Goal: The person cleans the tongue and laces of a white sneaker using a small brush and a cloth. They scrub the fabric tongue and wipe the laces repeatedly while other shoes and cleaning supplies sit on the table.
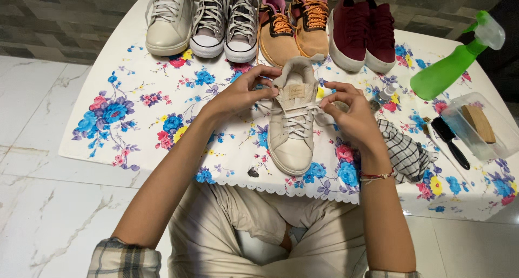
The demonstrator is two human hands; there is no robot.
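While both hands are working at the beige sneaker [292, 121], the left hand [241, 92] is pinching its collar to steady it and the right hand [350, 114] is pinching a lace end. Beyond the sneaker a row of shoes [270, 21] is waiting; right of it, a checked cloth [406, 154], brush [450, 135] and green spray bottle [448, 67] are lying within reach.

Even, soft overhead light is filling the frame; shadows are staying faint under the shoes [259, 24]. Mild glare is showing on the floor tiles [32, 94]. Edges are bending slightly; focus is holding sharp.
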